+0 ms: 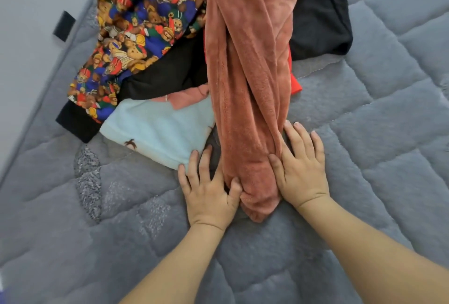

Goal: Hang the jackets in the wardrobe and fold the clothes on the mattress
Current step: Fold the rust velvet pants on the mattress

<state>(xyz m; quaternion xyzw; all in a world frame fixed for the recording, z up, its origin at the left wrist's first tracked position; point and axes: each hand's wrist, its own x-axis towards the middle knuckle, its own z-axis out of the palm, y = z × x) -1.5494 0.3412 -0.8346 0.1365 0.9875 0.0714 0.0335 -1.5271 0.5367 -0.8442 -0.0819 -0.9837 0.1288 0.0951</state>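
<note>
Two hands [211, 196]; one mattress [364, 157]; six garments [247, 84] (piled).

On the quilted grey mattress [364, 157], a plush salmon-pink fleece garment [250, 109]; beside it a teddy-bear-print jacket [136, 36], a pale-blue towel-like cloth [155, 131], perhaps bird-patterned.

- Home bedroom, seen from above a bed.
- Grey quilted mattress [364, 133] fills most of the view, stitched in diamond pattern, no sheet on it.
- Pile of household laundry lying on it: teddy-bear print garment [136, 26], rust fleece piece [247, 80], pale blue towel-like cloth [155, 131], black clothes [320, 19], a red item [295, 82].
- Plain light grey wall [29, 36] runs right along the mattress edge, with a small black patch [64, 26] on it.
- Bare forearms, no work gear; domestic setting.
</note>
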